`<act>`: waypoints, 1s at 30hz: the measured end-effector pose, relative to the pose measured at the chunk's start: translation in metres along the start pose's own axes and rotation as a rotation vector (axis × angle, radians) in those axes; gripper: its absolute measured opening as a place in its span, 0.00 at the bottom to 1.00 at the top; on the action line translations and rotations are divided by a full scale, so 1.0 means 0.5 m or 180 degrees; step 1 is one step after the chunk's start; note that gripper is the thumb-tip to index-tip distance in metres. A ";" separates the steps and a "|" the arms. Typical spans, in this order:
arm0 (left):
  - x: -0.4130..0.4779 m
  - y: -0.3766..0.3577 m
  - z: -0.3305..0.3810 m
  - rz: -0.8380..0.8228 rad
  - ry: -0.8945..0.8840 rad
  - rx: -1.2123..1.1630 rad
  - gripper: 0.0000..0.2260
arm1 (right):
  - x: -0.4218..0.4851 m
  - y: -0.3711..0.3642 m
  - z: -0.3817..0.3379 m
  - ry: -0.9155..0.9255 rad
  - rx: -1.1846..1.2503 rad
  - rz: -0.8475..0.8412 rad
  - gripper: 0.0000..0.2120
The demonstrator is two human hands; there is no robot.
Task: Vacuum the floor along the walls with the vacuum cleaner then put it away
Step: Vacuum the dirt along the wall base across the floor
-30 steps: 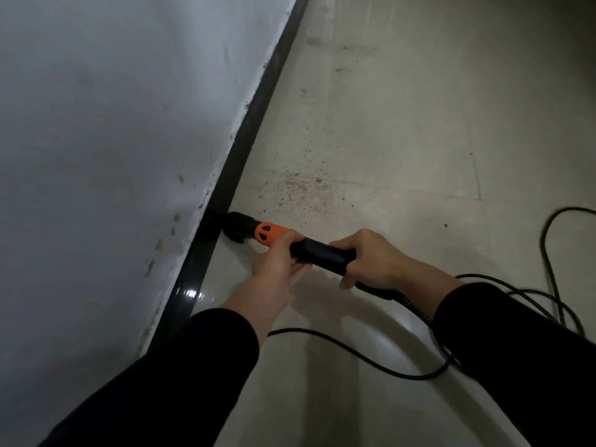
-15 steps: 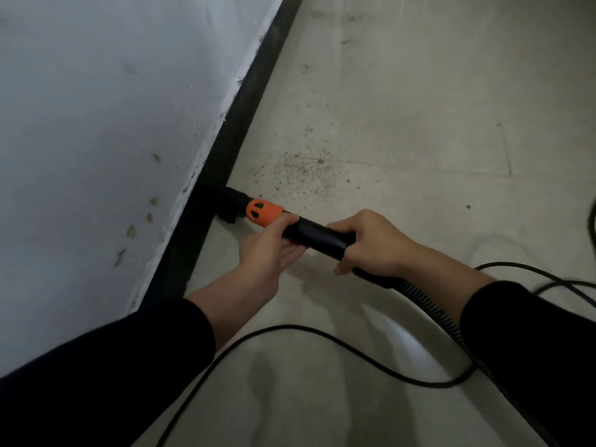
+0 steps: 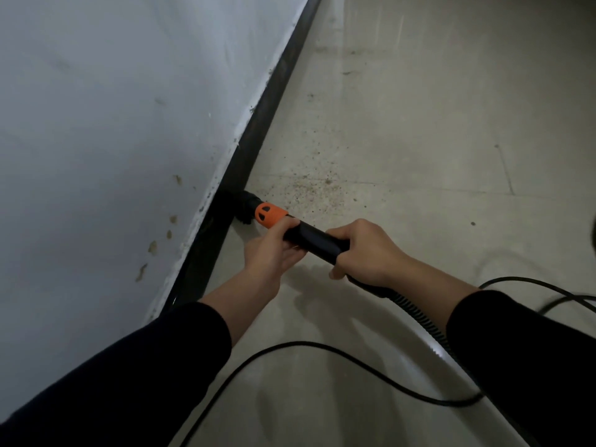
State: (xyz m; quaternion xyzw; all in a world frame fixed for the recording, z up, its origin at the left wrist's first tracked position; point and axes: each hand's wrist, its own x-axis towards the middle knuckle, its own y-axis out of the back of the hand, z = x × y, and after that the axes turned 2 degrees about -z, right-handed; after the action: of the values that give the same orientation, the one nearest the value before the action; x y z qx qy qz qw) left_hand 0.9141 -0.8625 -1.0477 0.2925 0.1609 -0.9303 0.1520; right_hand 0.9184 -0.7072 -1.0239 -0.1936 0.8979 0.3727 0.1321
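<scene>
Pale grey-beige tiled floor (image 3: pixel 419 124) meets a white painted wall (image 3: pixel 113 124) on the left, with a glossy black skirting board (image 3: pixel 258 130) running along the join. Both hands are on the rigid black plastic vacuum tube (image 3: pixel 317 241), which lies at a low angle and points toward the wall. The left hand (image 3: pixel 271 253) cups the tube from below, fingers curled up round it and thumb along the top, just behind the bright orange collar (image 3: pixel 269 214). The right hand (image 3: pixel 364 250) is further back, closed over the tube from above where it joins the black ribbed flexible hose (image 3: pixel 425 327). Ahead of the collar, the dark round brush nozzle (image 3: pixel 246 204) is down at the foot of the skirting board, touching it where board and floor meet; its tip is lost in shadow. A patch of fine brown grit (image 3: pixel 309 188) is scattered on the floor just beyond the nozzle, on the side away from the wall. The hose trails back under the right forearm and out of frame at lower right. A thin black power cord (image 3: pixel 322 346) curves across the floor below both arms, and more loops of it lie at the right edge. Both forearms are bare at the wrist, with black long sleeves (image 3: pixel 161 366) above. A few small yellowish stains (image 3: pixel 153 246) mark the wall low down, near the skirting.
</scene>
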 end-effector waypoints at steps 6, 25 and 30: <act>-0.004 0.000 0.002 -0.0045 -0.0009 -0.0010 0.11 | -0.006 0.005 -0.006 0.0020 -0.0057 0.0021 0.14; -0.108 -0.065 -0.035 -0.0266 0.0167 -0.0008 0.09 | -0.094 0.079 0.046 -0.0216 0.0136 -0.0273 0.19; -0.123 -0.074 -0.042 -0.0317 0.0200 -0.0030 0.08 | -0.110 0.092 0.056 -0.0237 0.0186 -0.0330 0.21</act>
State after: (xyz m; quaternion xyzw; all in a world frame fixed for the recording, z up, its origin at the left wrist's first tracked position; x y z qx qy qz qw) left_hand 0.9589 -0.8094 -1.0197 0.3125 0.1844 -0.9263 0.1017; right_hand 0.9492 -0.6433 -0.9939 -0.2218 0.8916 0.3459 0.1902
